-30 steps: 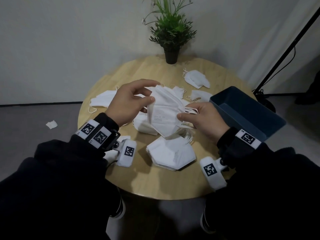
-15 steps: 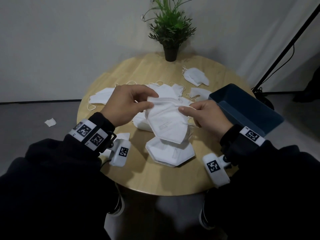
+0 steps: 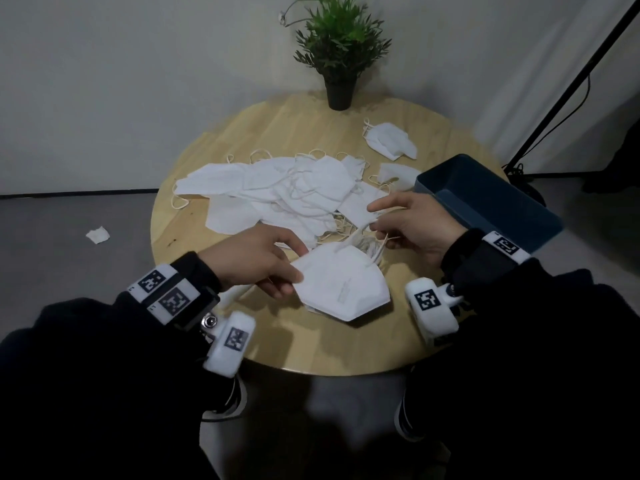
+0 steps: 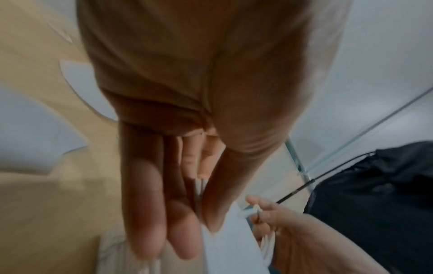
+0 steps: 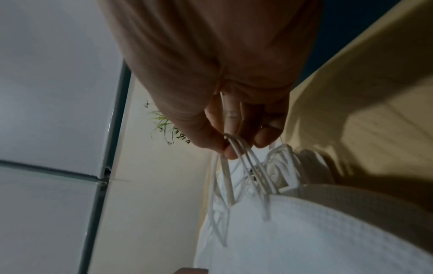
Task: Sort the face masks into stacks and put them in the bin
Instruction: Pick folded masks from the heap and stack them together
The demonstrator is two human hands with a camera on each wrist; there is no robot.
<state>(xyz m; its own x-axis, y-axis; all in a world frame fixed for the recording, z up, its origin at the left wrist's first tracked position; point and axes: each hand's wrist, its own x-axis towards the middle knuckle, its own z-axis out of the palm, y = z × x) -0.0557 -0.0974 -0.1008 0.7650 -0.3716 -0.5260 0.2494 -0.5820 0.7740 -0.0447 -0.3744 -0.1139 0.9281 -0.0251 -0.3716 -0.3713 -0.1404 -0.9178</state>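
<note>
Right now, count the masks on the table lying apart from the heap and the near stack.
2: one mask toward the plant, a second mask beside the bin's left corner. The heap may hide more.

The face masks (image 3: pixel 332 282) are white, with cream ear loops (image 5: pixel 236 157). The bin (image 3: pixel 485 199) is dark blue, the surface (image 3: pixel 311 344) light wood, and the plant (image 3: pixel 341 32) green in a black pot (image 3: pixel 340 93).

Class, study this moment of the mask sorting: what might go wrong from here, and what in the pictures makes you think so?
1. The right hand pinches several ear loops at once, so lifting may drag extra masks or tangle them.
2. The left hand grips only the top mask by its edge, so the stack beneath could slide askew.
3. The bin overhangs the table edge and a knock may tip it.
</note>
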